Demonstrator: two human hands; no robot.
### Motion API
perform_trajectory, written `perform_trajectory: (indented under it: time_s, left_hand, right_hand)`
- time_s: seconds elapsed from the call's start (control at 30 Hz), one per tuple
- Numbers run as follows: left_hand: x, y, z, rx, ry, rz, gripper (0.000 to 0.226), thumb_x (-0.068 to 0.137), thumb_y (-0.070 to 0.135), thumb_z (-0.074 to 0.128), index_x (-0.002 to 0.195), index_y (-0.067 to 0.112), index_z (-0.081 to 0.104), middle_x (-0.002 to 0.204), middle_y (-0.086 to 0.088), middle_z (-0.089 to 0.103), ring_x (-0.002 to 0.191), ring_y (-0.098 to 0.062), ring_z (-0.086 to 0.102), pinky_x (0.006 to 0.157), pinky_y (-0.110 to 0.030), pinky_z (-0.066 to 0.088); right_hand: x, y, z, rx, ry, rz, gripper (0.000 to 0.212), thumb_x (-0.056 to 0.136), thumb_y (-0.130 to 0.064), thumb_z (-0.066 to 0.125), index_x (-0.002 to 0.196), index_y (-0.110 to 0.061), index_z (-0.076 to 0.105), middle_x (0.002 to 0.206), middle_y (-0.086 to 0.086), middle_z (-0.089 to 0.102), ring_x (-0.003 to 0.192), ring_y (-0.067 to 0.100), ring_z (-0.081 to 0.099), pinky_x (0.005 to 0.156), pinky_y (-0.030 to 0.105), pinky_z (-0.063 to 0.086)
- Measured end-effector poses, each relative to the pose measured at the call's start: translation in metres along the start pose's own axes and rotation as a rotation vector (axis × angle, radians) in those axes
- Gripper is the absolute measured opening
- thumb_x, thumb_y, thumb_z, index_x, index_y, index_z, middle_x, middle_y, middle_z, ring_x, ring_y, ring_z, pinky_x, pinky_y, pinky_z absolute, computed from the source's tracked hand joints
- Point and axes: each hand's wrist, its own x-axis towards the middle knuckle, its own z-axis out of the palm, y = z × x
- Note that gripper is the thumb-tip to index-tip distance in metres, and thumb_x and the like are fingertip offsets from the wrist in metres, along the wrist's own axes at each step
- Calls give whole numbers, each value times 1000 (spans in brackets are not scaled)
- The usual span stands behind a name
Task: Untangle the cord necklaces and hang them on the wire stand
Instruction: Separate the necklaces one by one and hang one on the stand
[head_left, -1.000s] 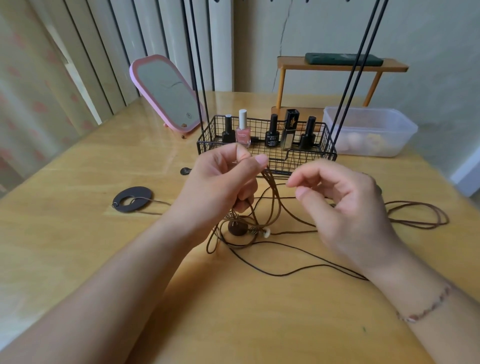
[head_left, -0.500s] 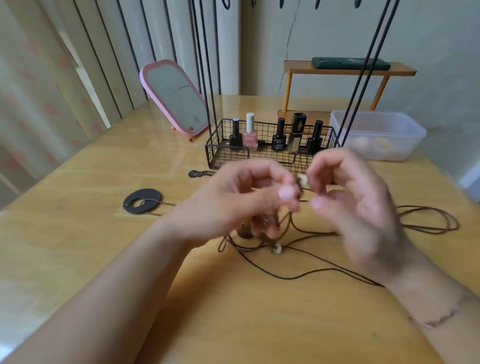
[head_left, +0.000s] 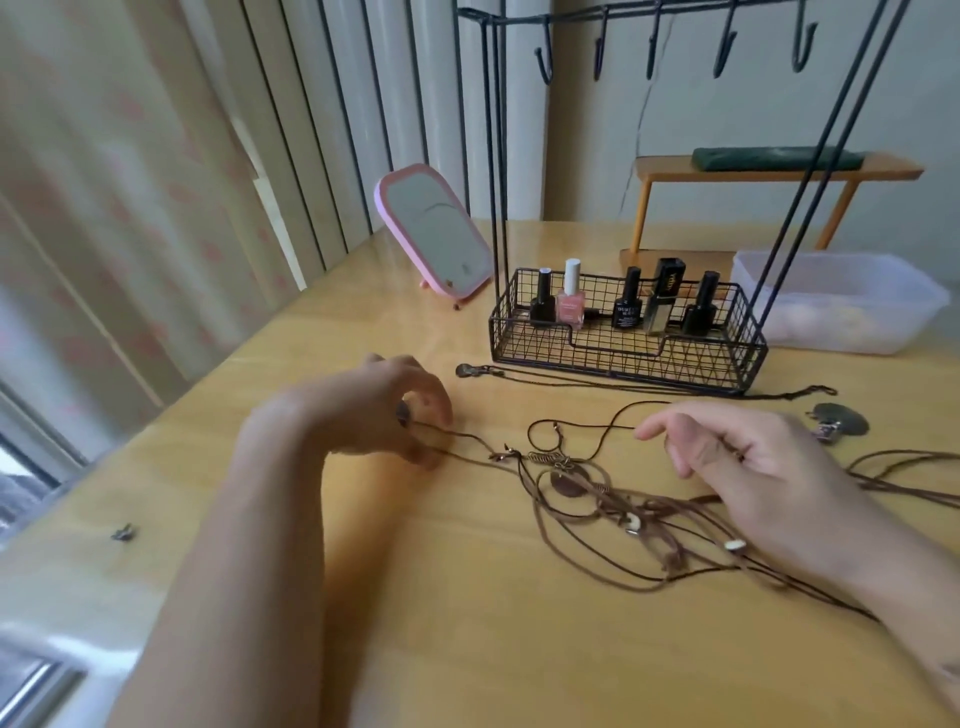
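Several brown cord necklaces (head_left: 597, 499) lie tangled on the wooden table (head_left: 467, 623), with a round brown pendant (head_left: 567, 486) and pale beads among them. My left hand (head_left: 374, 410) is at the tangle's left, pinched on a dark pendant and a cord end that runs taut to the knot. My right hand (head_left: 753, 467) rests over the right side, fingers loosely curled around a thin cord. The black wire stand (head_left: 623, 358) is behind, its hooks (head_left: 652, 47) bare. One necklace (head_left: 571, 382) lies straight in front of its basket.
Nail polish bottles (head_left: 571, 299) stand in the stand's basket. A pink mirror (head_left: 436, 234) leans at the back left, a clear plastic tub (head_left: 841, 304) and a wooden shelf (head_left: 779, 169) at the back right. A grey disc pendant (head_left: 841, 421) lies beyond my right hand.
Both hands have dropped from a raised pinch to the table and moved apart. My left hand drew a cord out to the left. The view tilted up, showing the hooks.
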Motion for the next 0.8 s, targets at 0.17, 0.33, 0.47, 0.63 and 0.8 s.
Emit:
perform_trajectory:
  time_s: [0.17,0.33,0.47,0.63,0.8]
  left_hand:
    - [4,6,3,-29,9,16,40,70,28,89,87,57,67,109,16,57,101,-7,50,97,-39,49]
    - [1,9,5,113,53,-7,24,74,33,84,74,52,70,98,17,62,103,-12,43,97,-41,44]
    - [-2,14,10,187,45,-109,13,84,38,75,85,47,67,103,12,48,101,-22,41,92,-37,43]
    - [0,17,6,-116,39,197,17,96,18,62,89,33,61,91,12,64,76,4,59,71,-19,44]
    - [-9,35,0,-794,137,615,5,93,7,53,92,8,49,67,-4,46,63,-15,44,62,-29,41]
  right_hand:
    - [-2,2,6,63,57,-21,37,93,-64,38,100,-43,67,81,-14,65,82,8,63,68,11,43]
    - [-1,3,8,183,113,-62,46,94,-71,35,111,-40,65,85,-4,65,80,20,61,75,24,47]
    - [-2,4,8,210,149,-99,50,97,-68,34,119,-33,62,88,-3,65,79,27,61,76,33,50]
    - [3,-4,-1,220,206,-145,40,100,-58,39,109,-32,67,89,-4,67,91,15,64,80,26,52]
    - [37,-40,-3,151,-48,-24,47,81,-61,53,119,-35,65,111,-15,70,111,3,62,94,32,54]
